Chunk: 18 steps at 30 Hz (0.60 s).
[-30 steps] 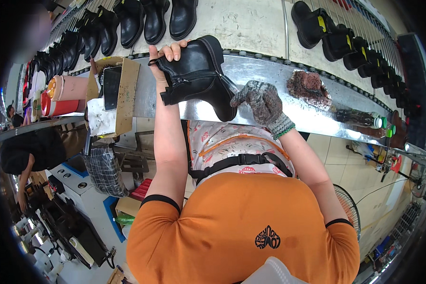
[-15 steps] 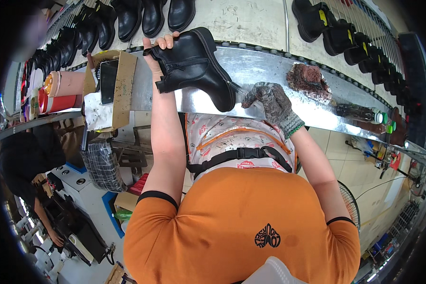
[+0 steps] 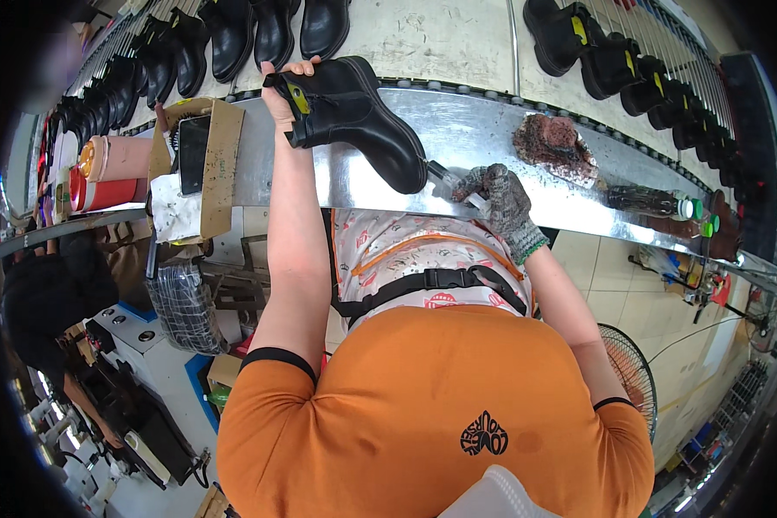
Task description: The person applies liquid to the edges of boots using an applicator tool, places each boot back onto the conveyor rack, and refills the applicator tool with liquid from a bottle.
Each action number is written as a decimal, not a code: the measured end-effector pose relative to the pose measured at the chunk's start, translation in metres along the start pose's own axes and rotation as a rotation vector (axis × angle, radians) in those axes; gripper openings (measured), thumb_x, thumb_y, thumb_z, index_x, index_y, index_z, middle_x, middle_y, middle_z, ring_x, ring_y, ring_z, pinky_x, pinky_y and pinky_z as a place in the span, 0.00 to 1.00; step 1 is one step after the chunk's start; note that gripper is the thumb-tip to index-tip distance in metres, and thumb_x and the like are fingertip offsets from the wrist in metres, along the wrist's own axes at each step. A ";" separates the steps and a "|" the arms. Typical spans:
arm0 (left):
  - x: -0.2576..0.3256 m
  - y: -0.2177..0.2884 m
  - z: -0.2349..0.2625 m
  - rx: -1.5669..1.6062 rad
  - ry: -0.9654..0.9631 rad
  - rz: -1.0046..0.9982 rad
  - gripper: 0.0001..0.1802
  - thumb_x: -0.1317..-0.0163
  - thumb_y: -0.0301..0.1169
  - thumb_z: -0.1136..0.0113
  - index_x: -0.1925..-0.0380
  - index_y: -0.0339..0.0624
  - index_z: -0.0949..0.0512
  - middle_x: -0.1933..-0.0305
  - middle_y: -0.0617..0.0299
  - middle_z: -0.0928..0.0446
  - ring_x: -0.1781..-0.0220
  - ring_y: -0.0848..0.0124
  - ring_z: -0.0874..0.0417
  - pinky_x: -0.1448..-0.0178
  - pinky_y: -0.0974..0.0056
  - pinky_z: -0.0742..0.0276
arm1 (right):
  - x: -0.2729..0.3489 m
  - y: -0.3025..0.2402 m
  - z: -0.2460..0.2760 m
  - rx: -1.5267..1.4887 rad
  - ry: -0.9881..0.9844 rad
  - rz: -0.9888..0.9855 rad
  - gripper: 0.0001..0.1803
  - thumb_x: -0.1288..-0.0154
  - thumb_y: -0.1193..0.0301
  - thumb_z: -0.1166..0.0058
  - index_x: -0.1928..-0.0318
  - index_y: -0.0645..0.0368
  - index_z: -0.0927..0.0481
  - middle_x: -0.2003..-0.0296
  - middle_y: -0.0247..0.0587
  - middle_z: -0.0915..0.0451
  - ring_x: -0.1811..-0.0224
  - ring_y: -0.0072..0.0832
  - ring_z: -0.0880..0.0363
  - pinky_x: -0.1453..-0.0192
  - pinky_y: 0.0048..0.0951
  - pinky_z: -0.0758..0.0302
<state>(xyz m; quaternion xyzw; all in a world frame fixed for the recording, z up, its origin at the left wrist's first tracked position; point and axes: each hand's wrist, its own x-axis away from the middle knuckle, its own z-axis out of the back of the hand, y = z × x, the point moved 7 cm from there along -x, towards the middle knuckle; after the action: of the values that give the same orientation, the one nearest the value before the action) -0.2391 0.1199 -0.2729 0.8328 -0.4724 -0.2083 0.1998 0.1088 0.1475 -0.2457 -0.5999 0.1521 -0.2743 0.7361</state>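
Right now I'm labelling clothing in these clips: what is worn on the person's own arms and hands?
The left hand is bare, with a bare forearm. The right hand wears a speckled grey knit glove with a green cuff edge. Both upper arms have short orange sleeves trimmed with a black band.

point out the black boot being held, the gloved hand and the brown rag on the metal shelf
black boot (image 3: 354,112), head view, on its side panel
gloved right hand (image 3: 496,197), head view, back of glove
brown rag (image 3: 551,142), head view, its middle

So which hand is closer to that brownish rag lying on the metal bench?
Right. The gloved right hand is just below-left of the rag, apart from it. The left hand holds the black boot farther left.
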 end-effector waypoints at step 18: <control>-0.023 -0.012 -0.016 -1.458 0.361 -0.389 0.32 0.33 0.55 0.67 0.65 0.33 0.28 0.66 0.45 0.24 0.60 0.48 0.25 0.55 0.54 0.33 | 0.015 0.109 0.011 -1.190 0.551 -0.552 0.43 0.42 0.30 0.68 0.74 0.61 0.21 0.74 0.46 0.21 0.66 0.46 0.21 0.59 0.42 0.18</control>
<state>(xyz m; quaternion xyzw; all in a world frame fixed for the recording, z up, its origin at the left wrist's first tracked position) -0.2328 0.1478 -0.2618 0.5799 -0.0213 -0.3590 0.7310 0.1511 0.1612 -0.3473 -0.8255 0.2991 -0.4629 0.1220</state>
